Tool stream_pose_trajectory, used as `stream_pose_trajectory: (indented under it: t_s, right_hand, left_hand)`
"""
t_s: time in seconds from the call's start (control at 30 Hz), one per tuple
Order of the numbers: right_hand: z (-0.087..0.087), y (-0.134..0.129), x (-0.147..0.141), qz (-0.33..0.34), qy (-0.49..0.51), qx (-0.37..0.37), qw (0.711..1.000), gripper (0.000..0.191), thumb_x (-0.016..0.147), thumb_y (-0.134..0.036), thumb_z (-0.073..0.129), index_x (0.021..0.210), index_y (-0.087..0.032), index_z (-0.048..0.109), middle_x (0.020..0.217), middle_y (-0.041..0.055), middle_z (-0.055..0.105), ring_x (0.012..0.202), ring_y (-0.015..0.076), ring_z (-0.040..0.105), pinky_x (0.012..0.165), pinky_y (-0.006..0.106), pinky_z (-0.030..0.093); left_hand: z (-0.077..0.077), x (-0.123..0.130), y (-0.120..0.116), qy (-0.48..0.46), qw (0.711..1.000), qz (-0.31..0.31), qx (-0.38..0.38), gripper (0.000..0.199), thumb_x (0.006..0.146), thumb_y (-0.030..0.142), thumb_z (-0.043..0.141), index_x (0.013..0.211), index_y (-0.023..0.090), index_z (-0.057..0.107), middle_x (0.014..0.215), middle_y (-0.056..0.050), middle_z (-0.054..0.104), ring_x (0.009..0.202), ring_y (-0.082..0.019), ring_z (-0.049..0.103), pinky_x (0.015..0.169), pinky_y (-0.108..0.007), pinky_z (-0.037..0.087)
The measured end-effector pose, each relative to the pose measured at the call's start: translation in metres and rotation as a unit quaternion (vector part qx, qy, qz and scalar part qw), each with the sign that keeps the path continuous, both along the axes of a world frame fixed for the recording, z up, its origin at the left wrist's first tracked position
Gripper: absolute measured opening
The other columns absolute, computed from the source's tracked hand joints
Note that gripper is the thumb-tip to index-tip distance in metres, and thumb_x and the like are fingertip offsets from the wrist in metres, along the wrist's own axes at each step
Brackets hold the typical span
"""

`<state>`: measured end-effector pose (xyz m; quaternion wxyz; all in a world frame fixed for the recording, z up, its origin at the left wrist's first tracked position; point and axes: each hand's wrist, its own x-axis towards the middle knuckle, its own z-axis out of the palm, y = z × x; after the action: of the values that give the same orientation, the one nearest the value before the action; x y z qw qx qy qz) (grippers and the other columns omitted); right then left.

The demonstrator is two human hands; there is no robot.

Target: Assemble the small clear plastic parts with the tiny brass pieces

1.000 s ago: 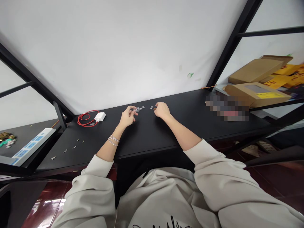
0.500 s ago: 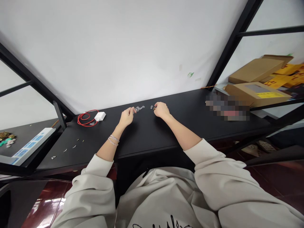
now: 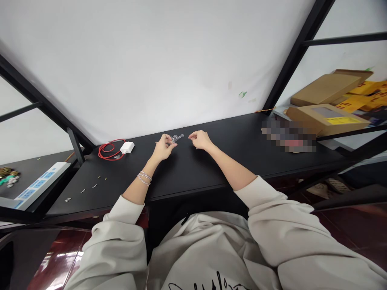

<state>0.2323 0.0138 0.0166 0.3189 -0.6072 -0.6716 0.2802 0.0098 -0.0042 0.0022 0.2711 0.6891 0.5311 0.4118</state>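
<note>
Glossy translucent pieces (image 3: 177, 138); matt black tabletop (image 3: 229, 161); glossy tile floor (image 3: 57, 262)

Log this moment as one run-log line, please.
left hand: fingertips at small grey pieces, hold unclear | right hand: open, apart from pieces | surface: black desk

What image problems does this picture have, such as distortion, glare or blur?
In the head view, wide-angle distortion bends the black table; glare shines on the red floor; a pixelated patch hides something at right; the small grey pieces by the left hand are too small to show sharply.
</note>
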Motion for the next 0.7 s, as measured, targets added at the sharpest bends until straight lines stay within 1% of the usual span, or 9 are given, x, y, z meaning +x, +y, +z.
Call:
stream_pose_trajectory:
  t_s: [0.03, 0.1, 0.17, 0.23, 0.33, 0.4, 0.53, 0.6, 0.7]
  right_hand:
    - [-0.0015, 0.0006, -0.001, 0.007, 0.01, 0.0, 1.0, 0.024, 0.092, -0.005, 0.063, 0.104, -0.015, 0.081, 0.092, 0.0084, 0.079, 0.073, 0.0161, 0.074, 0.085, 0.032, 0.062]
    - [-0.0051, 0.0025, -0.0032, 0.022, 0.039, -0.006, 0.999, 0.02, 0.093, -0.008, 0.064, 0.103, -0.014, 0.08, 0.084, 0.0077, 0.078, 0.065, 0.0143, 0.071, 0.071, 0.028, 0.063]
    - [-0.0079, 0.0036, -0.0054, 0.039, 0.078, -0.02, 0.996, 0.015, 0.093, -0.01, 0.066, 0.1, -0.013, 0.079, 0.082, 0.0077, 0.077, 0.058, 0.0127, 0.067, 0.055, 0.023, 0.059]
    - [-0.0088, 0.0032, -0.0074, 0.053, 0.11, -0.034, 0.992, 0.01, 0.092, -0.011, 0.069, 0.097, -0.012, 0.078, 0.083, 0.0082, 0.077, 0.053, 0.0108, 0.064, 0.045, 0.02, 0.054]
    - [-0.0074, 0.0007, -0.009, 0.066, 0.132, -0.042, 0.988, 0.006, 0.091, -0.011, 0.072, 0.094, -0.012, 0.076, 0.086, 0.0087, 0.077, 0.051, 0.0093, 0.062, 0.041, 0.019, 0.051]
    - [-0.0066, -0.0006, -0.0094, 0.075, 0.136, -0.043, 0.987, 0.005, 0.091, -0.01, 0.071, 0.093, -0.011, 0.076, 0.086, 0.0087, 0.077, 0.051, 0.0089, 0.062, 0.04, 0.018, 0.051]
    - [-0.0071, -0.0005, -0.0093, 0.09, 0.137, -0.036, 0.986, 0.004, 0.09, -0.011, 0.073, 0.094, -0.012, 0.076, 0.086, 0.0082, 0.077, 0.05, 0.0085, 0.062, 0.04, 0.017, 0.05]
    - [-0.0075, -0.0003, -0.0094, 0.094, 0.137, -0.034, 0.985, 0.004, 0.09, -0.011, 0.074, 0.093, -0.012, 0.076, 0.085, 0.0081, 0.077, 0.05, 0.0086, 0.062, 0.04, 0.017, 0.05]
    - [-0.007, -0.0009, -0.0098, 0.1, 0.142, -0.037, 0.984, 0.004, 0.09, -0.01, 0.073, 0.092, -0.012, 0.075, 0.085, 0.0079, 0.077, 0.05, 0.0088, 0.062, 0.039, 0.017, 0.049]
  left_hand:
    - [-0.0001, -0.0004, 0.0001, -0.007, 1.0, -0.004, -0.001, 0.03, 0.08, 0.027, 0.076, 0.096, 0.022, 0.051, 0.083, 0.001, 0.07, 0.057, -0.009, 0.059, 0.067, -0.026, 0.051]
    - [-0.0002, -0.0013, 0.0002, -0.008, 1.0, -0.015, -0.003, 0.033, 0.077, 0.023, 0.078, 0.095, 0.022, 0.051, 0.088, 0.0, 0.07, 0.057, -0.008, 0.058, 0.068, -0.026, 0.051]
    - [-0.0005, -0.0024, 0.0004, -0.005, 1.0, -0.025, -0.001, 0.032, 0.074, 0.02, 0.078, 0.094, 0.021, 0.052, 0.091, 0.0, 0.071, 0.057, -0.007, 0.058, 0.068, -0.027, 0.051]
    - [-0.001, -0.0034, 0.0008, -0.003, 0.999, -0.036, 0.005, 0.03, 0.074, 0.02, 0.078, 0.092, 0.021, 0.054, 0.094, -0.001, 0.071, 0.055, -0.007, 0.057, 0.066, -0.026, 0.05]
    - [-0.0013, -0.0041, 0.0011, -0.002, 0.999, -0.048, 0.01, 0.026, 0.074, 0.024, 0.078, 0.09, 0.02, 0.057, 0.094, -0.001, 0.072, 0.052, -0.007, 0.054, 0.06, -0.025, 0.048]
    - [-0.0005, -0.0037, 0.0006, 0.012, 0.999, -0.046, 0.022, 0.024, 0.076, 0.03, 0.079, 0.088, 0.019, 0.062, 0.089, -0.001, 0.072, 0.052, -0.008, 0.053, 0.059, -0.026, 0.046]
    - [0.0045, -0.0015, -0.0027, 0.055, 0.998, -0.011, 0.043, 0.027, 0.079, 0.045, 0.078, 0.083, 0.019, 0.073, 0.074, -0.002, 0.07, 0.057, -0.012, 0.054, 0.061, -0.028, 0.047]
    - [0.0067, -0.001, -0.0042, 0.062, 0.997, -0.002, 0.042, 0.027, 0.078, 0.046, 0.08, 0.083, 0.019, 0.076, 0.07, -0.002, 0.069, 0.058, -0.014, 0.056, 0.06, -0.028, 0.048]
    - [0.0063, -0.002, -0.0042, 0.051, 0.998, -0.02, 0.034, 0.024, 0.075, 0.039, 0.083, 0.09, 0.02, 0.08, 0.078, -0.003, 0.07, 0.056, -0.013, 0.058, 0.055, -0.027, 0.049]
